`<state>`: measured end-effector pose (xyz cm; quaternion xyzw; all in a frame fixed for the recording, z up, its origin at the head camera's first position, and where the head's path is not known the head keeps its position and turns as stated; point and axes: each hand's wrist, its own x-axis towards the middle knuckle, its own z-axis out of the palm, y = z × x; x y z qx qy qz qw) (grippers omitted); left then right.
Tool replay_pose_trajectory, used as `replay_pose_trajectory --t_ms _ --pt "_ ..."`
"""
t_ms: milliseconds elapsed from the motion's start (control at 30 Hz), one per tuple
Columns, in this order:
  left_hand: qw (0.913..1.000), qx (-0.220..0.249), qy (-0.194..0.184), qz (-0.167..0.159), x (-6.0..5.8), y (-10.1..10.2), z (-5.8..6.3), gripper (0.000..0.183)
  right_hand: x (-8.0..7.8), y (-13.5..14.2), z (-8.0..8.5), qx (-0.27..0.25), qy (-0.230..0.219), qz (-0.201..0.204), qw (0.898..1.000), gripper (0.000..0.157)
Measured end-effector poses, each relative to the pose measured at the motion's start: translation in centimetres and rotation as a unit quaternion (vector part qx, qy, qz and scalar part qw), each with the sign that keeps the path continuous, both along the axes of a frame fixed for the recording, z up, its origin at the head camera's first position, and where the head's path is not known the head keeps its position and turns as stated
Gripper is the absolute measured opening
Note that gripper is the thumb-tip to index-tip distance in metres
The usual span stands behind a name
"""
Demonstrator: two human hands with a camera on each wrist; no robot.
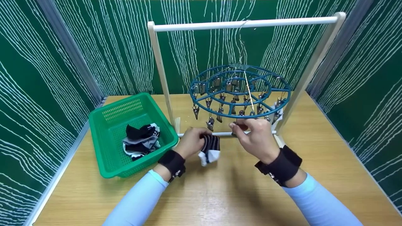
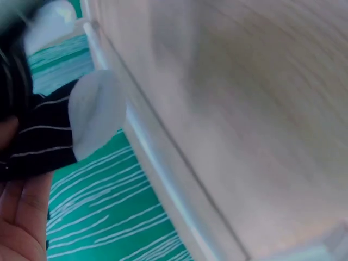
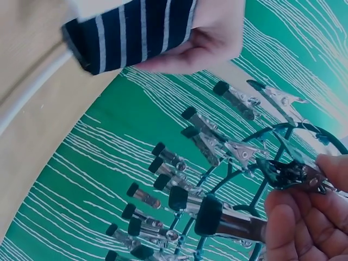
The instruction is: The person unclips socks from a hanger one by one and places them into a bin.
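My left hand grips a black sock with pale stripes and a white end, which hangs below the fingers just above the table. In the left wrist view the sock juts out past the fingers. My right hand is under the front rim of a round blue-green clip hanger. Its thumb and fingers pinch a metal clip with dark tips, seen close up in the right wrist view. Many other metal clips dangle from the hanger's rings.
A green plastic basket with several black, grey and white socks stands at left. The hanger hooks over the white bar of a wooden stand. A pale cloth shows behind the hanger's right rim.
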<state>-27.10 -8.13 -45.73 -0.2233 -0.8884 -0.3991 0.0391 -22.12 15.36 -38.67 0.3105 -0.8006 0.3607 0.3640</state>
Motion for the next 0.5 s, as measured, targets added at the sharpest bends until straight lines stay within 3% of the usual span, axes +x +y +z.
replay_pose_trajectory --t_ms 200,500 --pt "0.9982 0.004 -0.041 0.045 0.8 -1.6 2.2 0.034 0.3 0.2 0.3 0.016 -0.048 -0.01 0.999 0.009" --pt "0.9967 -0.004 0.004 0.081 1.2 -5.3 5.9 0.033 0.6 0.4 0.7 0.021 -0.077 -0.04 0.996 0.014"
